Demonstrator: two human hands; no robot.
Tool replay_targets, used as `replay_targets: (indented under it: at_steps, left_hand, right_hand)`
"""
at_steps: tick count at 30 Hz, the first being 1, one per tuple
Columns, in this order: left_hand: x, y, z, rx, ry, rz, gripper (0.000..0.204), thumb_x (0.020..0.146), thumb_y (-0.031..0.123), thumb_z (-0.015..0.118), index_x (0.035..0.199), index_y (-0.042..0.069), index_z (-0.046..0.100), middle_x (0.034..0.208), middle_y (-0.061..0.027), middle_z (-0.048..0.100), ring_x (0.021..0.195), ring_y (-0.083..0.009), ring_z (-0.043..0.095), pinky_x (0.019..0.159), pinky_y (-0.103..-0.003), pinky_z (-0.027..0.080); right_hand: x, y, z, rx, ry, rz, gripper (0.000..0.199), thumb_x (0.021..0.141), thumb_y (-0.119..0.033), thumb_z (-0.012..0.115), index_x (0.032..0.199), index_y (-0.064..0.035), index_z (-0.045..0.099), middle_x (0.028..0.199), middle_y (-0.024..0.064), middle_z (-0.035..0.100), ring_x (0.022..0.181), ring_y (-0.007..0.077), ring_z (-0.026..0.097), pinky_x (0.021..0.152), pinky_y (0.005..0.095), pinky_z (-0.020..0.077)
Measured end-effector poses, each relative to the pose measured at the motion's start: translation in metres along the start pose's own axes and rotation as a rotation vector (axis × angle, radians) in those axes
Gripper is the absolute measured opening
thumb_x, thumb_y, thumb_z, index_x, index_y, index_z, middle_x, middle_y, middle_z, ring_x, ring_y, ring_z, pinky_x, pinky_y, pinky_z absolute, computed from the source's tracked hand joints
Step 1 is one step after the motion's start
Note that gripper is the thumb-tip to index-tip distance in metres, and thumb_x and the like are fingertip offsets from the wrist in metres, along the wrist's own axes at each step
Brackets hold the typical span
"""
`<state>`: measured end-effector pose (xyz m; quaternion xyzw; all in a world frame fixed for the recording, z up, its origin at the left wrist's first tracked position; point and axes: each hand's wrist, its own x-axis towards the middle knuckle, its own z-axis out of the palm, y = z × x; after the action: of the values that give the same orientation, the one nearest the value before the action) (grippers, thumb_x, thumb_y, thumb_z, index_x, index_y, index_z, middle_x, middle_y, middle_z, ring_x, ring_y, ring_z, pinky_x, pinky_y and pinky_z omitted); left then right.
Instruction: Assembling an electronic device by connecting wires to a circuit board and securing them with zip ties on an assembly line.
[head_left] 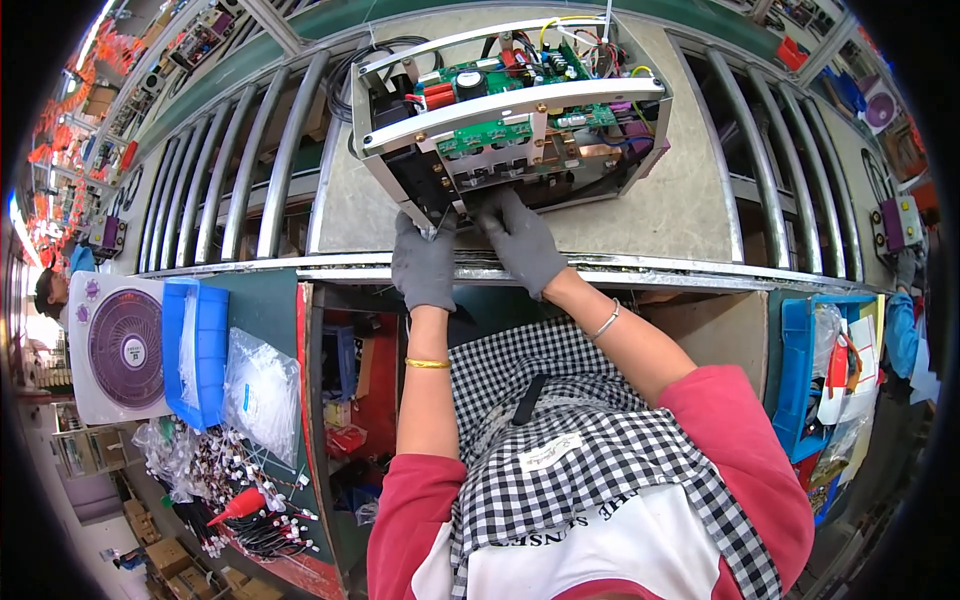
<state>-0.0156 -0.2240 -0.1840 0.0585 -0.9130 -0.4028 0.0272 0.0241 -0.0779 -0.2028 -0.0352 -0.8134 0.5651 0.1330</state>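
An open metal chassis (pixel 520 100) with green circuit boards, coloured wires and black parts lies on a grey board on the roller conveyor. My left hand (pixel 424 262), in a grey glove, presses at the chassis's near left corner, fingers curled on a small part I cannot make out. In a matching grey glove, my right hand (pixel 522 240) reaches into the near lower edge of the chassis beside it, fingertips on the black panel. Both forearms come up from red sleeves over a checked apron.
Steel rollers (pixel 250 160) run left and right of the board. On my left stand a blue bin (pixel 196 350), a clear bag of white parts (pixel 262 390), a white fan unit (pixel 118 345) and a heap of wired connectors (pixel 230 490). Another blue bin (pixel 800 380) sits right. Another person's sleeve (pixel 900 330) shows far right.
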Motion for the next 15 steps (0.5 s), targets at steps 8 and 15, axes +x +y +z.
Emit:
replay_targets:
  at_steps: [8,15]
  left_hand:
    - [-0.002,0.008,0.005,0.057,0.024,0.047,0.065,0.078,0.057,0.070,0.118,0.006,0.063,0.104,-0.0193,0.070,0.098,-0.0392,0.066,0.080,-0.044,0.050]
    - [-0.001,0.001,0.003,0.084,-0.022,0.049,0.061,0.081,0.053,0.069,0.121,0.007,0.059,0.113,-0.0183,0.067,0.103,-0.0387,0.063,0.085,-0.045,0.049]
  right_hand:
    - [-0.012,-0.002,0.027,0.364,0.079,0.234,0.016,0.091,-0.010,0.055,0.102,0.0005,0.049,0.087,0.0178,0.063,0.081,0.0321,0.062,0.073,0.0398,0.0481]
    - [-0.013,0.004,0.027,0.501,-0.016,0.254,0.014,0.096,-0.010,0.053,0.107,-0.0036,0.050,0.085,0.0042,0.059,0.058,0.0073,0.048,0.049,0.0234,0.0406]
